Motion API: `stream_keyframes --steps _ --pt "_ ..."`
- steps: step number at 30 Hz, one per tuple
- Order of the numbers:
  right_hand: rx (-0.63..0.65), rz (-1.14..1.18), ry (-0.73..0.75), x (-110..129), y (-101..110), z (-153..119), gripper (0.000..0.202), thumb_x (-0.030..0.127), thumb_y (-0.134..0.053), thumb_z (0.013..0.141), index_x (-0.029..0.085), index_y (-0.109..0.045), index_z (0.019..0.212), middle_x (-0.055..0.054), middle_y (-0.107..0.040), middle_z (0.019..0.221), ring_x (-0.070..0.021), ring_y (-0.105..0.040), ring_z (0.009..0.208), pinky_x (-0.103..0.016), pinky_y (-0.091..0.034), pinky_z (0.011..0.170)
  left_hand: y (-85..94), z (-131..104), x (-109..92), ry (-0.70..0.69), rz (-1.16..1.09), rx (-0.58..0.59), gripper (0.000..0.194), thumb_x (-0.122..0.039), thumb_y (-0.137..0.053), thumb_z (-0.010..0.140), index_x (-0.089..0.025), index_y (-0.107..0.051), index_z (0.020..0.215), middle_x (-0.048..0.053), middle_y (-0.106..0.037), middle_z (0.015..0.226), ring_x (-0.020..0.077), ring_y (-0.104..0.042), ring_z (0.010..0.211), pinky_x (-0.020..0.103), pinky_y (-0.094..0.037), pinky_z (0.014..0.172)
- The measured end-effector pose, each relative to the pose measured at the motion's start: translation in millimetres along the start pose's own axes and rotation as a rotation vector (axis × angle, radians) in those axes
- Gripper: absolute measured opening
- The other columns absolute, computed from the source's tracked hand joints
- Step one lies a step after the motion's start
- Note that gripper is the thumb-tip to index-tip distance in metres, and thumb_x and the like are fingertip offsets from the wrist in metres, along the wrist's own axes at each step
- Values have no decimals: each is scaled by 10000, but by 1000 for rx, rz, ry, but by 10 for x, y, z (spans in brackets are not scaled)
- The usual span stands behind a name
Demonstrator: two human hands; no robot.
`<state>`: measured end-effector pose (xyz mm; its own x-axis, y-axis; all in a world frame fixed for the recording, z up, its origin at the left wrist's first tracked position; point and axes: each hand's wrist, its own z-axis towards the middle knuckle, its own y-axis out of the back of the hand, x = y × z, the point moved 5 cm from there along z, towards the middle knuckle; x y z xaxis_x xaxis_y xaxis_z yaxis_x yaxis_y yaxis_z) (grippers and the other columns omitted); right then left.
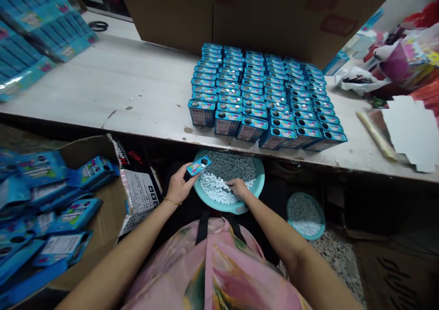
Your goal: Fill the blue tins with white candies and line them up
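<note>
My left hand is wrapped round a small blue box with a dark round hole in its top face. That box is tilted over the left rim of a turquoise basin on my lap. Small pale pellets fill the basin, white where the light falls and grey in the shade. My right hand reaches into the pellets with its fingers drawn together. Whether pellets are between those fingertips is too small to make out.
Rows of similar blue boxes stand on the white table. Wrapped blue packs lie at far left. An open carton holds flattened blue boxes. A smaller basin sits low at right. Brown cardboard rises behind.
</note>
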<state>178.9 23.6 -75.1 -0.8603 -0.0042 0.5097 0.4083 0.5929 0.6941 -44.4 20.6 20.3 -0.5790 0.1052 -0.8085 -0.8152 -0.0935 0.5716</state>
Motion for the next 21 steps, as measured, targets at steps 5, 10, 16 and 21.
stream_keyframes --steps 5,10,16,21 --pt "-67 186 40 -179 458 -295 353 157 -457 728 181 -629 1036 -24 -647 976 -154 -582 839 -227 -441 727 -7 -3 -15 -25 1 -3 407 -366 -535 729 -171 -495 1085 52 -602 1020 182 -566 926 327 -431 858" --pt "-123 230 120 86 1036 -659 348 236 -447 754 171 -623 1047 -37 -642 862 -137 -572 712 -211 -430 614 -136 -20 -103 -95 65 46 390 -309 -514 739 -173 -488 1103 72 -581 1065 203 -543 976 350 -418 879" --pt "-142 -396 58 669 1403 -795 307 158 -420 752 227 -659 931 -64 -638 933 -202 -548 914 -259 -385 757 -243 -71 -223 -237 151 82 418 -191 -463 741 -186 -443 1158 71 -529 1146 204 -477 1068 368 -376 937" --pt "-89 -611 60 1098 1418 -812 280 111 -416 723 164 -636 888 -115 -609 931 -215 -569 855 -292 -398 732 -279 -76 -247 -282 167 105 441 -152 -441 731 -174 -426 1171 72 -509 1170 201 -451 1098 369 -361 957"
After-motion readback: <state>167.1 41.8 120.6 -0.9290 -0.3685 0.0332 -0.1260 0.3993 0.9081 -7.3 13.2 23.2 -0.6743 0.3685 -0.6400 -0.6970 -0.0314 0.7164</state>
